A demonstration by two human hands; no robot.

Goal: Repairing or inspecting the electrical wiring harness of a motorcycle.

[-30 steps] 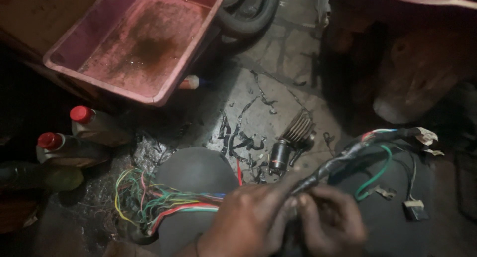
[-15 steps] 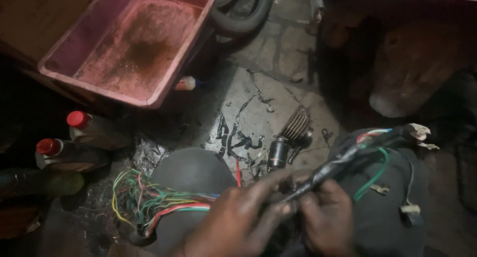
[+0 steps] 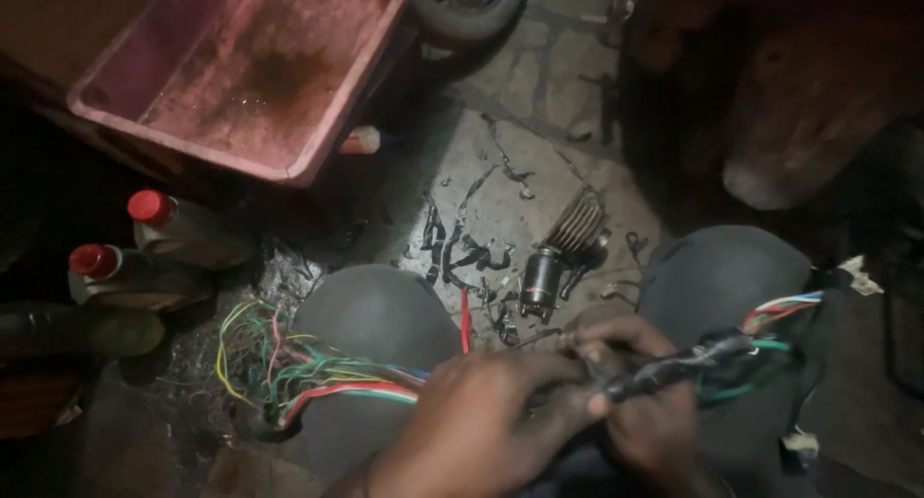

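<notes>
At the far left stand two bottles with red caps (image 3: 151, 207), and a pink plastic tub (image 3: 318, 142) sits above them. Loose coloured wires (image 3: 289, 368) spread over the knee. The left hand (image 3: 481, 426) and the right hand (image 3: 650, 416) both grip the black-taped wire harness (image 3: 693, 358), which lies across the lap.

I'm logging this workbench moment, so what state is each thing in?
Left hand: gripping the wire harness.
Right hand: gripping the wire harness.
Wire harness: black-taped in the middle, coloured wires loose at both ends.
Pink tub: tilted, stained inside.
Two bottles: red caps on, lying down.
</notes>
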